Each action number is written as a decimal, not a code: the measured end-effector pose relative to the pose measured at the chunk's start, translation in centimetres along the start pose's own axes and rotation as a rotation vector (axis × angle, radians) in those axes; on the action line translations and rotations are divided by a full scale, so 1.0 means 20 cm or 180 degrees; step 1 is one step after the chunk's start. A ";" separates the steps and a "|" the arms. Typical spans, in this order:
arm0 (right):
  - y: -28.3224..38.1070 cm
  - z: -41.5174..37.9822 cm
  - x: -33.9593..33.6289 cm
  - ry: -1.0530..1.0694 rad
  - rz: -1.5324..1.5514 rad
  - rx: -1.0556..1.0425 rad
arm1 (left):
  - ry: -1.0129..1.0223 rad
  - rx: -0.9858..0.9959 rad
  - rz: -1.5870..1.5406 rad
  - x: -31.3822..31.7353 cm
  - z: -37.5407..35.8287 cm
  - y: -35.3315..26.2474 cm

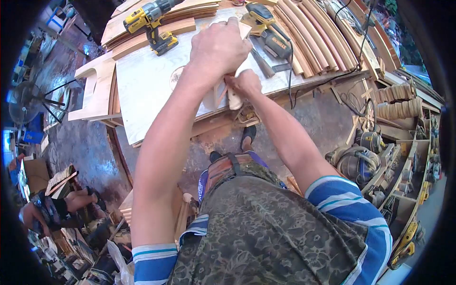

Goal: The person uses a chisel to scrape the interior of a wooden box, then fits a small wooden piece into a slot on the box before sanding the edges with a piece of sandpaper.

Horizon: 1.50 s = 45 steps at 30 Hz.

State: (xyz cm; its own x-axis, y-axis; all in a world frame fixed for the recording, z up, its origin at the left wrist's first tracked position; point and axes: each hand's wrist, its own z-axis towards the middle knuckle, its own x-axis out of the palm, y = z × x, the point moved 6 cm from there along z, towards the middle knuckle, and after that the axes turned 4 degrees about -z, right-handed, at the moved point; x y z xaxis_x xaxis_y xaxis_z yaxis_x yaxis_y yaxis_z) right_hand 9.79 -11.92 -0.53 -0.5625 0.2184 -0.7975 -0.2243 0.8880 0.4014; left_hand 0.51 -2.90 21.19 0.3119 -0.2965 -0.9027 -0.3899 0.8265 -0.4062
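Observation:
Over the white-topped workbench [142,90], my left hand [221,47] is closed, with its fingers curled away from view; what it grips is hidden beneath it. Lower and to the right, my right hand [244,84] has its fingers wrapped round the end of a pale wooden piece [234,100] at the bench's front edge. More of the light wood shows between and below the two hands. A corded yellow and black sander [273,42] lies just right of my left hand, beside a dark metal tool [262,63].
A yellow cordless drill [151,26] stands at the bench's back left. Curved wooden strips [316,38] are stacked at the right. A black cable hangs over the front edge. A fan [28,102] and another person [61,209] are at the left, power tools on shelves at the right.

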 end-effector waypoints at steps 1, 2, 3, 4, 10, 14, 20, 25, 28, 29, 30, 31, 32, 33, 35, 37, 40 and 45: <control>0.01 0.03 0.01 -0.0016 0.0114 0.0057 | 0.0025 0.0007 -0.0008 0.00 -0.01 -0.01; 0.01 0.05 0.02 -0.0045 0.0234 0.0097 | 0.0071 -0.0039 -0.0017 0.00 -0.01 -0.01; -0.02 0.08 0.05 -0.0111 0.0228 0.0089 | 0.0102 -0.0081 -0.0013 -0.02 0.00 0.00; -0.03 0.07 0.05 -0.0117 0.0237 0.0078 | 0.0091 -0.0077 -0.0003 -0.02 0.00 -0.01; 0.03 0.04 0.01 -0.0060 0.0287 0.0100 | 0.0030 0.0000 0.0087 0.00 0.01 0.00; -0.03 0.00 0.05 0.0026 -0.0011 -0.0121 | 0.0161 -0.0109 0.0019 -0.02 0.02 0.02; -0.13 -0.06 0.11 0.0403 -0.0455 -0.0747 | -0.0022 -0.0102 0.0033 -0.02 0.01 0.02; -0.37 -0.11 0.08 0.0511 0.1871 -0.0513 | 0.0262 -0.0224 0.0035 -0.02 0.01 0.03; -0.49 -0.18 0.09 0.0797 0.2772 -0.0389 | 0.0227 -0.0232 0.0055 -0.03 0.01 0.02; -0.52 -0.20 0.09 0.0940 0.3415 -0.0224 | 0.0217 -0.0205 0.0044 -0.02 0.01 0.02; -0.55 -0.19 0.10 0.0960 0.3427 -0.0222 | 0.0215 -0.0185 0.0032 -0.02 0.01 0.01; -0.59 -0.18 0.13 0.1097 0.4204 0.0025 | 0.0233 -0.0199 0.0058 -0.01 0.00 0.01; -0.62 -0.16 0.14 0.1234 0.4977 0.0276 | 0.0210 -0.0171 0.0005 -0.02 0.00 0.00; -0.65 -0.13 0.13 0.1334 0.5264 0.0243 | 0.0181 -0.0155 -0.0043 -0.03 0.00 0.00; -0.65 -0.12 0.00 0.1730 0.5974 -0.0093 | 0.0224 -0.0277 -0.0099 -0.04 -0.01 0.01; -0.63 -0.15 -0.13 0.2028 0.6506 -0.0471 | 0.0265 -0.0392 -0.0143 -0.05 0.00 0.01; -0.51 -0.30 -0.20 0.2373 0.5940 -0.1158 | 0.0227 -0.0210 -0.0023 -0.01 -0.01 0.00; -0.52 -0.25 -0.01 0.0849 0.3635 -0.0924 | 0.0007 -0.0048 -0.0127 0.01 0.03 0.09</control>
State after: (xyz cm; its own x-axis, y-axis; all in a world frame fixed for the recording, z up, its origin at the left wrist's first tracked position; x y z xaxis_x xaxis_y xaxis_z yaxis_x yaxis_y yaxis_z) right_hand 8.16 -23.24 -2.30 -0.6920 0.6972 0.1873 0.3581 0.1063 0.9276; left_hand 0.30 -1.22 20.37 0.3256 -0.3302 -0.8860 -0.3901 0.8067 -0.4440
